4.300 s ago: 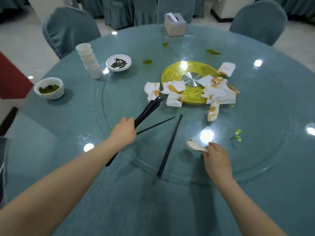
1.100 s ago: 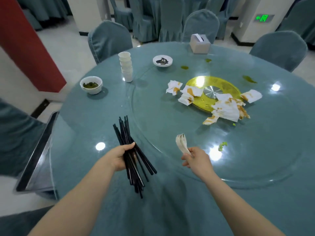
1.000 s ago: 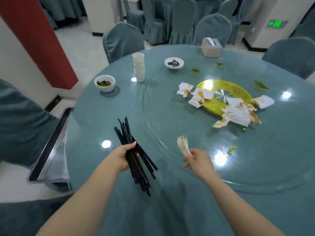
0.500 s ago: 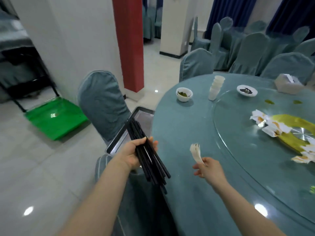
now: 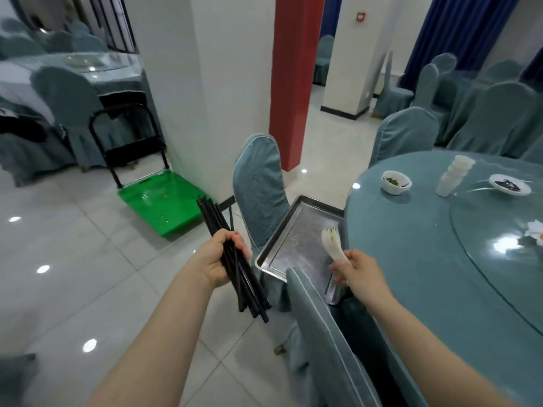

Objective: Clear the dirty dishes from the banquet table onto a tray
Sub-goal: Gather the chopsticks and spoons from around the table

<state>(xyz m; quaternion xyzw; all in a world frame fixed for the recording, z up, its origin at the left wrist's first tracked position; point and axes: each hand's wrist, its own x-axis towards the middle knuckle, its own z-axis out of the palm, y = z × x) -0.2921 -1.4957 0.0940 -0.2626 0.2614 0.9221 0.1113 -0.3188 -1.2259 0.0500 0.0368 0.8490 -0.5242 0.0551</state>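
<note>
Left hand (image 5: pixel 219 261) grips chopsticks (image 5: pixel 232 254), right hand (image 5: pixel 357 273) spoons (image 5: pixel 332 245), above tray (image 5: pixel 293 239); tiled floor (image 5: pixel 73 259)

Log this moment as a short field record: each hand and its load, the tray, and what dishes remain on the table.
left hand: gripping a bundle of black chopsticks, beside the tray
right hand: holding a stack of white spoons over the tray
tray: metal, on a chair seat next to the table, one dark stick near its front edge
table: small bowl with greens, stack of white cups, small plate with dark scraps
</note>
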